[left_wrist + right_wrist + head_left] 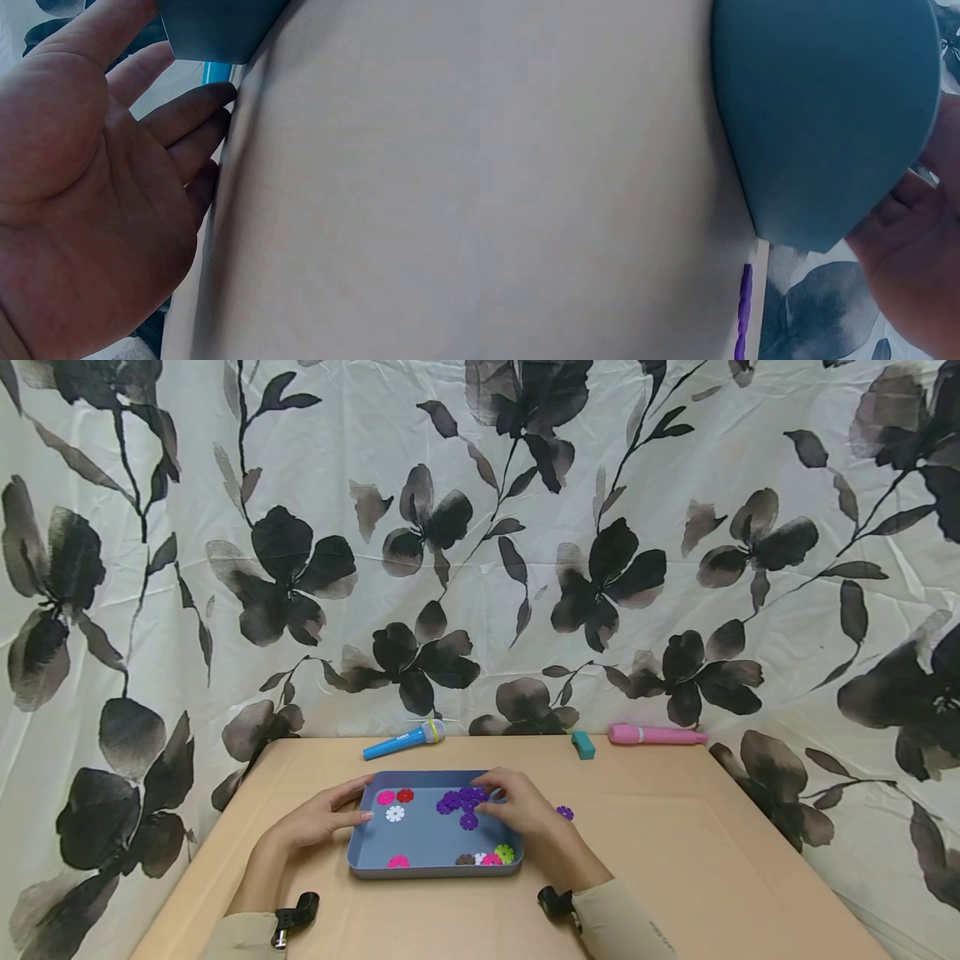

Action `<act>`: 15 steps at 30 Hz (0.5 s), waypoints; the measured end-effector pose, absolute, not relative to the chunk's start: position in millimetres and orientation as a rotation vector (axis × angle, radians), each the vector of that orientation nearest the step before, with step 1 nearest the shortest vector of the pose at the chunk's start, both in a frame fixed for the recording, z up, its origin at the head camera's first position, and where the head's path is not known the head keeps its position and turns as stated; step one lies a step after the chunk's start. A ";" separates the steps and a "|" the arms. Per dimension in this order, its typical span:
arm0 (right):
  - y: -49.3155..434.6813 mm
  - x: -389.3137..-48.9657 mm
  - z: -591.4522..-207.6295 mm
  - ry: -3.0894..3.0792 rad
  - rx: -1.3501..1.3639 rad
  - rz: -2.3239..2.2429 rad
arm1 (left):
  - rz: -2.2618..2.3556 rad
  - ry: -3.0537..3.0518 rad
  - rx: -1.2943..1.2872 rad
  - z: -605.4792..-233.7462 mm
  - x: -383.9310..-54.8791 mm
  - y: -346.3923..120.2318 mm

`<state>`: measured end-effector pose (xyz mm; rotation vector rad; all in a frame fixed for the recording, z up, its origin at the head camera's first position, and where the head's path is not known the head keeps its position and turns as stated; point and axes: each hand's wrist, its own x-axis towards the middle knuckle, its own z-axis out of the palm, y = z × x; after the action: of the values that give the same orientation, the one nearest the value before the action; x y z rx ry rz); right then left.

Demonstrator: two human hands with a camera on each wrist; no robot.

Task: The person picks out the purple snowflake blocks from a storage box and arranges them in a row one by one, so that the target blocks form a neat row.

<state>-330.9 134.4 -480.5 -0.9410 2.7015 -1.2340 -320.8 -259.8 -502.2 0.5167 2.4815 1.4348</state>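
A shallow, blue-grey rectangular tray with rounded corners point(431, 839) is set on a light wood-toned tabletop point(720, 852), between two bare hands. The tray's left side is touched by the left hand point(324, 814), whose thumb is laid at the rim and whose index finger is extended toward the far left corner; in the left wrist view the remaining fingers are seen straight and loose beside the tabletop. The right hand point(517, 806) is held over the tray's far right part, thumb and index fingertips apart at a cluster of purple flower-shaped pieces point(468, 821); whether a piece is touched cannot be told. At the tray's far left are grouped a pink flower-shaped piece point(385, 797), a red one point(405, 795) and a white one point(395, 813). Along the near wall are found a second pink piece point(398, 862) and, toward the right corner, a row of brown, white, pink and yellow-green pieces point(505, 854). A single purple piece point(565, 812) is seen outside the tray, beyond the right wrist. Along the tabletop's far edge are placed a blue microphone-shaped object with a yellow band point(403, 740), a small teal block point(582, 745) and a pink elongated object point(667, 735). A white cloth with dark floral print point(420, 668) is hung behind.
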 end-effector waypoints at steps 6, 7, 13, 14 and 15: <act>126.5 -325.3 -481.3 2.713 -0.952 -0.990 | 1.423 2.495 0.528 -504.1 -321.2 -260.7; 125.3 -324.2 -481.3 2.719 -0.941 -0.970 | 1.419 2.498 0.532 -504.3 -321.6 -260.8; 117.8 -320.1 -481.4 2.779 -0.913 -0.851 | 1.416 2.497 0.536 -505.4 -323.5 -262.8; 116.6 -319.8 -481.6 2.791 -0.907 -0.828 | 1.417 2.496 0.531 -505.3 -323.5 -263.1; 115.4 -319.5 -481.9 2.804 -0.903 -0.800 | 1.412 2.499 0.530 -505.2 -323.5 -263.4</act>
<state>-319.5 115.4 -481.9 -0.9030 2.8037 -0.8002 -323.5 -263.4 -505.2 0.5303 2.4993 1.4117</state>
